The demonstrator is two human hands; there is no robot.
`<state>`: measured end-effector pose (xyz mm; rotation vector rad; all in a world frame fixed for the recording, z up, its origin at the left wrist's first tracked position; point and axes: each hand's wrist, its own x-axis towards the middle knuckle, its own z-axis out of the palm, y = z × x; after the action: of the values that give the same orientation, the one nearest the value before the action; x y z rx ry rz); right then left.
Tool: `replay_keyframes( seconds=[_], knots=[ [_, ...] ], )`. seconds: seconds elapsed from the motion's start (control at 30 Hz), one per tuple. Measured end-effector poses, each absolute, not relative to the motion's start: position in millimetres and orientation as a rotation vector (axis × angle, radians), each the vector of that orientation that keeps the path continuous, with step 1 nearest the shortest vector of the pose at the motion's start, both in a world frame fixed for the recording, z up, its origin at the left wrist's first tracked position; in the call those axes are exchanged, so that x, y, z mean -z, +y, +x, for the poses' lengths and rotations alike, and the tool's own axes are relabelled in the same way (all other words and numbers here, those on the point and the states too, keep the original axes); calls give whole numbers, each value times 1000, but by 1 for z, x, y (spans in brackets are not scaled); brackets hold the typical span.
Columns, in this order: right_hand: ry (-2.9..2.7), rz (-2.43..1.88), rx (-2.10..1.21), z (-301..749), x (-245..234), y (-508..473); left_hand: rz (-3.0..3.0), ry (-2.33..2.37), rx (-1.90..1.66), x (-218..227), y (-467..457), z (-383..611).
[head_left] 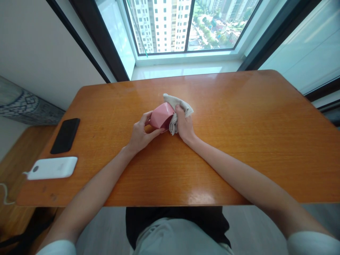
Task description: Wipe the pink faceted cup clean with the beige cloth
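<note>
Now both hands are close together near the middle of the bench (247, 141), and a pink cup (160, 116) sits between them. The cup is tipped on its side, and it has flat, many-sided faces. It is held up by the hands, but I cannot tell if it touches the bench. The left hand (139, 136) curves around the left side of the cup, with its fingers and thumb bent to hold it. The right hand (185, 124) has its fingers pressed together and pushes a gray-white cloth (178, 105) against the right side of the cup. The cloth is bunched up, with one end poking out past the top of the cup and another end hanging low. So far, the cloth is on just one side, and most of the pink outside shows bare. I cannot tell if the cup is wet or clean. Off to the left, a black phone (65, 136) and a white power bank (51, 168) lie on the bench, and a thin cord (5, 194) hangs down from the power bank. Past the far edge, a big window (186, 28) shows tall buildings.
</note>
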<state>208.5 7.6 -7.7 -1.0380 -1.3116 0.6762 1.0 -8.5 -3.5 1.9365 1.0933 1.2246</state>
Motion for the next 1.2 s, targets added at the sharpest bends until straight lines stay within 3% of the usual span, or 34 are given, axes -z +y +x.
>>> replay_keyframes(
  seconds=[0.23,0.5,0.73,0.97,1.2],
  knots=[
    [-1954,-801,-192,217,-9,-17,1952,1084,-1175,6,-10,-4],
    [-1452,-950,-508,210,1,0,1979,1163,-1179,2,-11,-2],
    [-1939,-761,-172,217,-7,-17,2011,1132,-1175,3,-12,-4],
    [-1320,-1007,-602,207,2,1,2032,1147,-1195,2,-12,-2],
    [-1948,-770,-199,218,-8,-19,2075,1110,-1189,4,-11,-5]
  ],
)
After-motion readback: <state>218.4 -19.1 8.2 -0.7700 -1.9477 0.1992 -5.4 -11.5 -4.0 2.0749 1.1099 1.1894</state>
